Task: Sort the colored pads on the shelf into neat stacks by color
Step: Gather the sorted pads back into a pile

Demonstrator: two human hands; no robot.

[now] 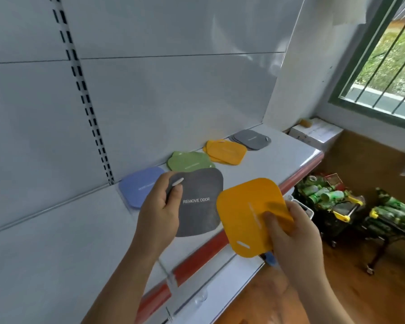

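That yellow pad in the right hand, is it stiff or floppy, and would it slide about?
The yellow pad probably bends a little yet keeps its shape: held at one corner by the right hand, it stays nearly flat. It looks thin, so likely light. Its flat shape should not roll, and the yellow stack on the shelf sits slightly fanned.

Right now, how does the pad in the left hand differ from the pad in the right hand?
The grey pad reads "REMOVE ODOR"; the orange pad has blurred, unreadable print. The slot is at the top on the grey pad, near the bottom on the orange one. Both are rounded, flat squares.

Dark grey pad (201, 202) and orange pad (250, 213) held above shelved stacks.
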